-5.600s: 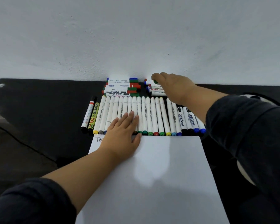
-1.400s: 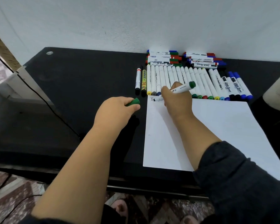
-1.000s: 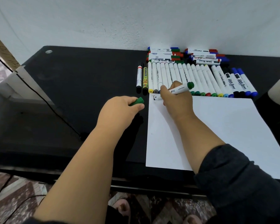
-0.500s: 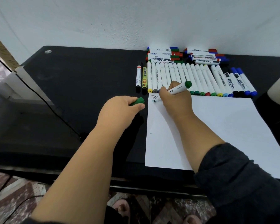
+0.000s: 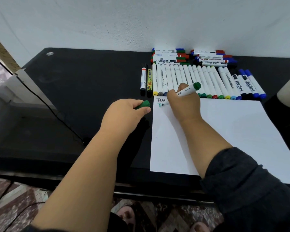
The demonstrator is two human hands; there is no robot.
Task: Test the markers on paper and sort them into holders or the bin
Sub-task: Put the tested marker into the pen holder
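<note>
Lying flat on the smooth black tabletop point(image 5: 84, 91) is white paper point(image 5: 224, 134). The right hand point(image 5: 184, 104) fingers grip a white, green-ended marker point(image 5: 187, 90) at its top corner. The left hand point(image 5: 124, 114) pinches the green cap point(image 5: 143, 104).

A white-barrelled marker point(image 5: 187, 90) with a green end is being held in the fingers of the right hand point(image 5: 184, 104), and a green letter T is being shown on the white paper point(image 5: 224, 131) just beside its fingertips, under the black word "Test". A green cap point(image 5: 143, 104) is being pinched at the fingertips of the left hand point(image 5: 124, 114). Beyond the fingers, white markers point(image 5: 191, 79) with yellow, green, red, blue and black ends are being displayed on the black table point(image 5: 84, 91).
</note>
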